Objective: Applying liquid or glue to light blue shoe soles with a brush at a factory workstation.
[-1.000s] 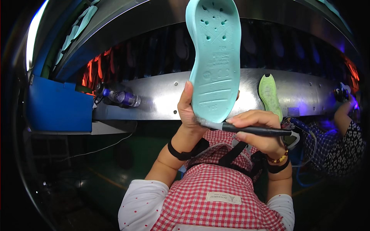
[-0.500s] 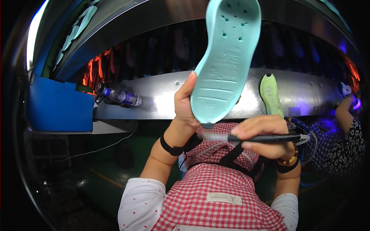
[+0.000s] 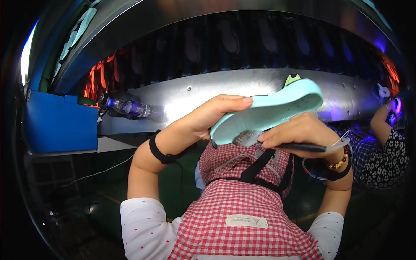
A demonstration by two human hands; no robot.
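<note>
A light turquoise shoe sole (image 3: 284, 106) is held tilted on its side above the metal ledge, its hollow face turned toward me. My left hand (image 3: 216, 113) grips it near the heel end, thumb on the upper rim and the other fingers hidden behind. In my right hand (image 3: 303, 132) is a brush (image 3: 299, 147) with a black handle. Its pale, dark-tipped bristles lie at the lower rim near the heel; whether they touch the sole I cannot tell. Behind the turquoise sole, the tip of a yellow-green sole (image 3: 293, 79) shows on the ledge.
A plastic bottle (image 3: 132, 108) lies on the left of the curved metal ledge (image 3: 177, 93), beside a blue box (image 3: 63, 123). Dark sole-like shapes line the recess beyond, with orange glow at both ends. Another person's arm (image 3: 383, 119) reaches in at the right.
The sole has gone from upright to tilted sideways, lower and to the right. My right hand has brought the brush up to the sole's heel end.
</note>
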